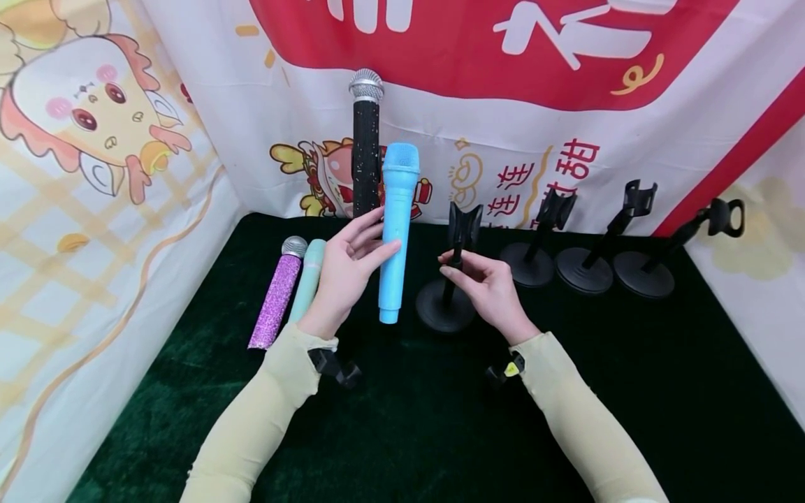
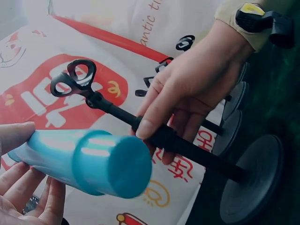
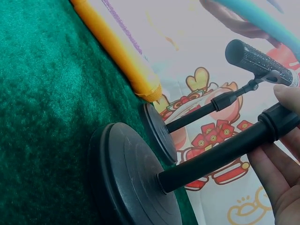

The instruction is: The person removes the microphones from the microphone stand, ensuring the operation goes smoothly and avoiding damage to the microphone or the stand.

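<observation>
My left hand (image 1: 342,269) grips a light blue microphone (image 1: 395,244), mesh head up, above the table; its plain end faces the camera in the left wrist view. To its right, my right hand (image 1: 493,283) pinches the pole of a black microphone stand (image 1: 445,307). That stand's round base is down on the cloth, and its two-pronged clip (image 2: 75,84) holds nothing. Behind the blue microphone, a black glittery microphone (image 1: 366,154) rests in the clip of another stand (image 3: 201,112), whose base is hidden from the head view.
At left lie a purple glitter microphone (image 1: 277,297) and a mint green one (image 1: 308,276). A yellow-orange microphone (image 3: 117,51) shows in the right wrist view. Several black stands (image 1: 585,269) line the back right. Dark green cloth (image 1: 428,433) covers the table, with printed fabric walls (image 1: 214,91) behind.
</observation>
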A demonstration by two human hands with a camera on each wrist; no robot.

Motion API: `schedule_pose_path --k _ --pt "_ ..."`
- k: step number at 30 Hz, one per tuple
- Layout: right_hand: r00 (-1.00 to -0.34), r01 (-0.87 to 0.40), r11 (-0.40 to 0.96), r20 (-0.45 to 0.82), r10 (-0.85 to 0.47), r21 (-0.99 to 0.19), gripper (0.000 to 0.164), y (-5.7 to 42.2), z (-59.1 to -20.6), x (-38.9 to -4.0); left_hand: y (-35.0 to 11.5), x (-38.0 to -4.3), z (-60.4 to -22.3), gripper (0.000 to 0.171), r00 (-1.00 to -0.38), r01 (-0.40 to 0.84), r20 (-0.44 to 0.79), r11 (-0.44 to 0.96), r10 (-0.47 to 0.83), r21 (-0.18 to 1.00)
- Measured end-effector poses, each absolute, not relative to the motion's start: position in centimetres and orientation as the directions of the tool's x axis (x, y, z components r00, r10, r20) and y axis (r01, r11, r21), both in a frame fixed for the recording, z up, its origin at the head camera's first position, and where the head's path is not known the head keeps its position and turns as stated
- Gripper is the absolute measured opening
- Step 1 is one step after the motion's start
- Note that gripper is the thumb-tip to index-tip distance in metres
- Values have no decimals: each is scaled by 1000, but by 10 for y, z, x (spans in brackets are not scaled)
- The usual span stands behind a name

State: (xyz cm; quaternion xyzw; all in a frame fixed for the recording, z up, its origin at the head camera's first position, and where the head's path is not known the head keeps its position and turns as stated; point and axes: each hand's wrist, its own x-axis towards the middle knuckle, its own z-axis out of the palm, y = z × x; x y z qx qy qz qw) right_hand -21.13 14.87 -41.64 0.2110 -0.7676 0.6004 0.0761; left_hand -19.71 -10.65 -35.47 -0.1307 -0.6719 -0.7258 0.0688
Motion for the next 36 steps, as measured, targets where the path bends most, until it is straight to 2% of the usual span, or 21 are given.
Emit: schedule_pose_path --k 13,20,29,36 --pt "-919 -367 173 327 -218 -914 23 147 -415 -211 -129 -188 -362 53 -961 268 270 -47 57 962" --pt "-924 -352 183 309 -225 -918 23 143 -396 -200 -139 -186 -367 52 -970 239 239 -23 49 971" --pt "-922 -357 183 314 -226 -916 23 141 -388 -194 -146 -183 -368 53 -983 182 182 3 -6 983" --pt "-915 -379 184 338 -221 -907 21 141 -392 -198 -148 -184 -365 50 -980 191 190 -15 -66 981"
